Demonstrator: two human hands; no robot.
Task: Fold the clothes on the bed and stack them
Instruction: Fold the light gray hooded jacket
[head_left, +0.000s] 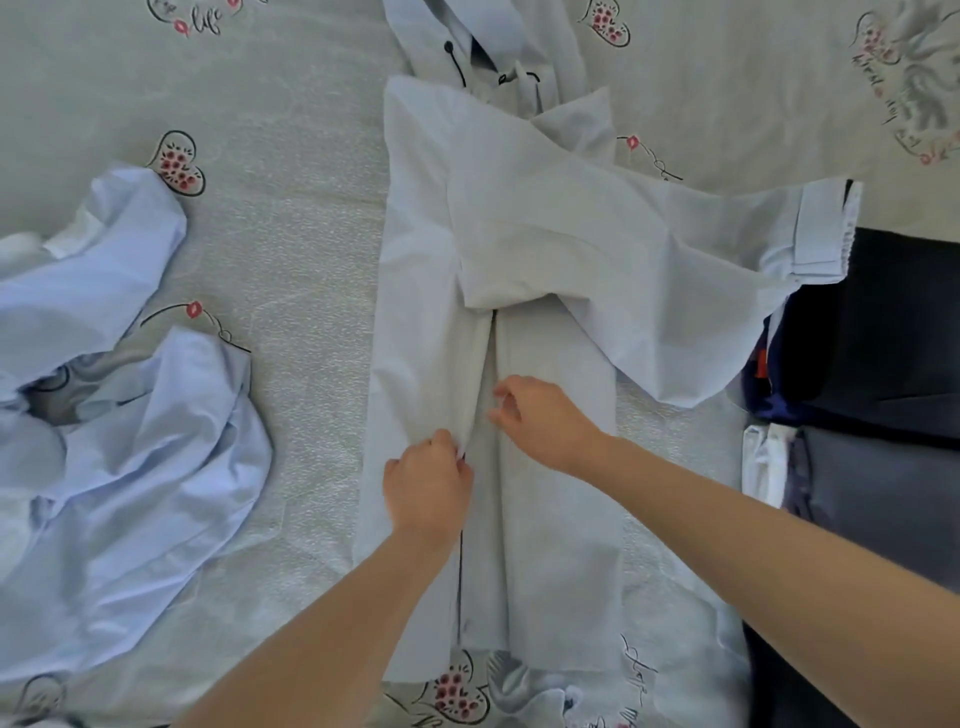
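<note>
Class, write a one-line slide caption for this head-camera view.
Both hands, left hand and right hand, pinch the pale hooded jacket front edges on the bed.

The heart-print bed (291, 249) carries a pale jacket (519, 249), blue shirts (130, 467) and dark folded clothes (872, 338).
</note>
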